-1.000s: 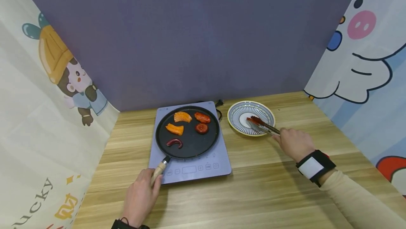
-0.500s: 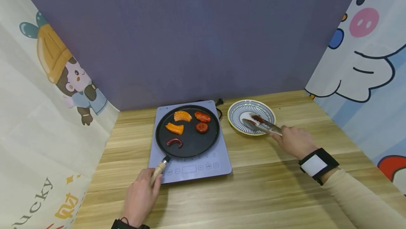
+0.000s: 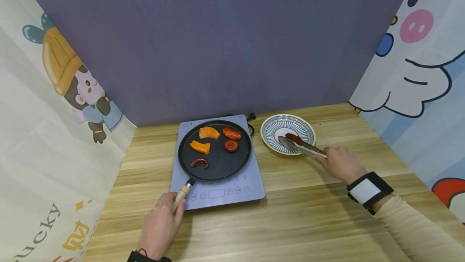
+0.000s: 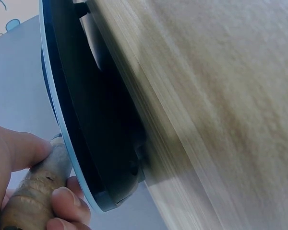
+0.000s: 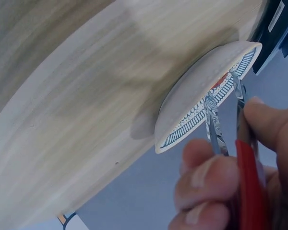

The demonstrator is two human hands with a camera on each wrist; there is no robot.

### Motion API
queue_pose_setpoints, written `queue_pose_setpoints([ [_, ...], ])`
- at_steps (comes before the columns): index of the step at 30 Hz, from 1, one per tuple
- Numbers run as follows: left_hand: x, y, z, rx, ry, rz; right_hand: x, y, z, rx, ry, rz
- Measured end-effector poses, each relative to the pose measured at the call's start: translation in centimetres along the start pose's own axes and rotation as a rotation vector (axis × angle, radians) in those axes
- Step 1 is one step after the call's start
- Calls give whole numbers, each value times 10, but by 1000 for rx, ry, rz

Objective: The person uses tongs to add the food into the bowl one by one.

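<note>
My left hand grips the wooden handle of a flat black frying pan. In the pan lie two orange salmon-like pieces, a red piece, a round brownish-red piece and a curled dark-red piece. My right hand holds metal tongs with a red grip. The tong tips reach into a blue-and-white patterned plate. A small red piece shows in the plate by the tips, partly hidden by them.
The pan sits on a lilac induction cooker, its touch panel facing me. A black plug and cord lie behind it. A grey-purple panel stands at the back, with printed curtains at the sides of the wooden table.
The tong tips spread wider half a second ago and are now closer together, low in the plate. My right hand has shifted slightly right. My left hand and the pan stay put.
</note>
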State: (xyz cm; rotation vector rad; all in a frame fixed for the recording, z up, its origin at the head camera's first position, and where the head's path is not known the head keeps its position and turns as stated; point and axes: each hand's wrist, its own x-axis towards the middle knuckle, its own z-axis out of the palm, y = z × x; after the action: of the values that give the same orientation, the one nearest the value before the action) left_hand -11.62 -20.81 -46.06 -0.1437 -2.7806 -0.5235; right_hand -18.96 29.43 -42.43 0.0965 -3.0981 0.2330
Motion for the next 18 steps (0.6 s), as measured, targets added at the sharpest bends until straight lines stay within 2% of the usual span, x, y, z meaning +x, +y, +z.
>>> queue_pose_setpoints([
  [12,0,1,0,-2,4,0,5,2,16,-51,104,-71],
  [18,0,1,0,0,5,0,7,5,22,-70,162,-69],
])
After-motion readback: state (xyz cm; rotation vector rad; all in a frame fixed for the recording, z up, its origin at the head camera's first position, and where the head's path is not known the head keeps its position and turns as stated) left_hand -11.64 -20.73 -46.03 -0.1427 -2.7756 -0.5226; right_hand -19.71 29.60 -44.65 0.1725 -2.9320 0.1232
